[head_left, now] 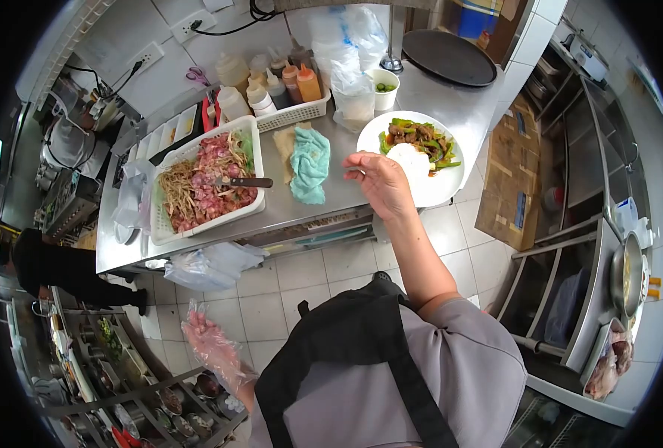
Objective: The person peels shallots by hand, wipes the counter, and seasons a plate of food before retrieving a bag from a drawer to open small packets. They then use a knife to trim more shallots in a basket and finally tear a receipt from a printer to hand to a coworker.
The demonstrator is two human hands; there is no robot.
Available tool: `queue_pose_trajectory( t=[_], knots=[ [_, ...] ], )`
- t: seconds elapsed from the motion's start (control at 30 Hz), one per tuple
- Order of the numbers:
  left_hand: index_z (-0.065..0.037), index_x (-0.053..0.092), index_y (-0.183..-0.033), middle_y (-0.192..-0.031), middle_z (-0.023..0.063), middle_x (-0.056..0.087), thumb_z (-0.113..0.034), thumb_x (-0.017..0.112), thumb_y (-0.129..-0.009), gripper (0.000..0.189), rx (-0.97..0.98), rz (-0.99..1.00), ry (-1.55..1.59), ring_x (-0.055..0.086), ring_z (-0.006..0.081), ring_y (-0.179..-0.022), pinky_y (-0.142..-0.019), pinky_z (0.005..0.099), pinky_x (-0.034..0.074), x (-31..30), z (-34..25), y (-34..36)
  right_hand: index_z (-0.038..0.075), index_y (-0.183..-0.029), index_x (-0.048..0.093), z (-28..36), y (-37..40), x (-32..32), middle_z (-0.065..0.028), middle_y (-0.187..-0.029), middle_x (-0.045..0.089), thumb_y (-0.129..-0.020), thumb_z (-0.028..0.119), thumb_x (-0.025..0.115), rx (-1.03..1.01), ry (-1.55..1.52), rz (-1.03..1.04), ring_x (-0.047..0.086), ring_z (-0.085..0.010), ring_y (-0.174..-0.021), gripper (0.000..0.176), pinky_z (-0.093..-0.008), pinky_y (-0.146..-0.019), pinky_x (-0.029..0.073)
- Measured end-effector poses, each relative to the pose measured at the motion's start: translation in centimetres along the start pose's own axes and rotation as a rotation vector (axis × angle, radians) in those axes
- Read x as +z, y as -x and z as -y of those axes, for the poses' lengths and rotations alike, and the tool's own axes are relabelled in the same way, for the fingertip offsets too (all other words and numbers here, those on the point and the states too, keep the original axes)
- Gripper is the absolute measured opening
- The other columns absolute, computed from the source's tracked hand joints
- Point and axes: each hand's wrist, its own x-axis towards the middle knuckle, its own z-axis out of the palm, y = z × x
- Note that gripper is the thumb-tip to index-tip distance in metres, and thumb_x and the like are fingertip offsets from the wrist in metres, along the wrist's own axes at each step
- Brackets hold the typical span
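Observation:
My right hand [381,185], bare, is over the left edge of a white plate [440,196] at the counter's right end. Its fingers are loosely bent with gaps between them, and I see nothing in them. On the plate are a rounded mound of white rice [409,160] and a stir-fry [430,142] of browned meat and green vegetable pieces. My left hand [213,342], in a clear plastic glove, hangs low over the floor away from the counter. Its fingers are stretched out and appear to hold nothing.
A white basket [154,216] of shallots and thin roots, with a knife [246,182] on top, stands left. Nearby are a teal cloth [309,168], sauce bottles [309,84], a tub of green fruit [384,91] and a dark round tray [449,58]. Another person [55,265] stands far left.

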Motion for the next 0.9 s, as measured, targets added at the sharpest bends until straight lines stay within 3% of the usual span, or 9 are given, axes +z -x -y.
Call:
queue_pose_trajectory(
  t=[0.13,0.2,0.27,0.33,0.43,0.53,0.73,0.8,0.9],
  knots=[
    [0.001,0.046,-0.117,-0.099,0.0049,0.048,-0.039,0.046,-0.091,0.048,-0.015,-0.014,-0.027,0.042,0.0101,-0.074,-0.071,0.0226,0.036,-0.6,0.0,0.1,-0.004,-0.086,0.064,-0.8,-0.4,-0.1,-0.0105,-0.086,0.063,-0.082,0.011,0.054,0.018,0.002,0.009,0.058,-0.0179,-0.081,0.019,-0.03,-0.074,0.046],
    [0.001,0.046,-0.118,-0.097,0.0046,0.048,-0.039,0.046,-0.091,0.048,-0.009,-0.013,-0.037,0.042,0.0106,-0.074,-0.071,0.0226,0.037,-0.9,0.1,-0.1,-0.003,-0.088,0.065,-2.6,-1.8,-0.4,-0.0099,-0.082,0.063,-0.081,0.011,0.055,-0.116,0.813,-0.021,0.058,-0.0175,-0.078,0.018,-0.0274,-0.074,0.046],
    [0.001,0.046,-0.117,-0.096,0.0046,0.049,-0.038,0.046,-0.091,0.047,-0.024,-0.026,-0.028,0.042,0.0108,-0.074,-0.07,0.0226,0.037,-0.6,0.2,0.0,0.002,-0.088,0.066,-6.7,-4.8,-2.6,-0.007,-0.085,0.062,-0.08,0.01,0.057,-0.19,1.064,0.005,0.057,-0.0204,-0.078,0.015,-0.0302,-0.072,0.046],
    [0.002,0.047,-0.116,-0.094,0.0046,0.049,-0.038,0.046,-0.091,0.047,-0.038,-0.035,-0.019,0.043,0.0109,-0.074,-0.07,0.0226,0.037,-0.3,0.1,0.3,0.003,-0.079,0.066,-11.0,-7.5,-5.0,-0.0086,-0.082,0.058,-0.075,0.011,0.061,-0.6,1.885,-0.165,0.055,-0.0254,-0.084,0.011,-0.0327,-0.072,0.046],
    [0.002,0.047,-0.114,-0.092,0.0045,0.05,-0.037,0.046,-0.092,0.045,-0.049,0.007,0.041,0.043,0.0108,-0.075,-0.069,0.0223,0.037,-0.3,-0.2,0.2,0.005,-0.074,0.065,-13.2,-9.3,-6.1,-0.0096,-0.081,0.056,-0.072,0.012,0.062,-0.425,2.07,-0.13,0.053,-0.03,-0.087,0.008,-0.0344,-0.072,0.046],
    [0.002,0.048,-0.113,-0.091,0.0043,0.051,-0.036,0.045,-0.092,0.043,-0.033,0.005,0.094,0.044,0.0107,-0.075,-0.069,0.0221,0.038,-1.3,0.3,0.2,0.007,-0.07,0.064,-12.0,-10.3,-5.3,-0.0116,-0.08,0.056,-0.067,0.008,0.061,-0.512,1.845,-0.108,0.052,-0.032,-0.078,0.004,-0.0395,-0.068,0.045],
    [-0.001,0.044,-0.12,-0.098,0.0022,0.049,-0.038,0.046,-0.091,0.047,-0.085,-0.028,0.071,0.044,0.0092,-0.073,-0.067,0.0213,0.038,-1.4,0.7,0.5,0.001,-0.079,0.057,-6.1,-9.5,0.6,-0.0115,-0.077,0.055,-0.078,0.01,0.061,-0.581,1.328,0.079,0.052,-0.0267,-0.079,0.01,-0.0364,-0.068,0.042],
    [-0.001,0.043,-0.121,-0.098,0.0022,0.049,-0.038,0.047,-0.091,0.048,-0.08,-0.025,0.079,0.043,0.0092,-0.073,-0.066,0.0214,0.037,-1.0,0.5,1.0,0.002,-0.085,0.053,-3.8,-7.7,1.9,-0.0088,-0.074,0.051,-0.083,0.013,0.057,-0.236,0.952,0.054,0.049,-0.019,-0.075,0.012,-0.03,-0.069,0.04],
    [0.0,0.043,-0.122,-0.097,0.0025,0.049,-0.037,0.047,-0.091,0.048,-0.089,0.009,0.038,0.044,0.0095,-0.072,-0.065,0.0217,0.038,-1.1,1.2,0.3,0.003,-0.086,0.052,-0.2,-4.4,0.8,-0.0025,-0.075,0.051,-0.086,0.017,0.054,-0.134,0.756,0.171,0.046,-0.0122,-0.073,0.014,-0.0261,-0.069,0.039]
  ],
)
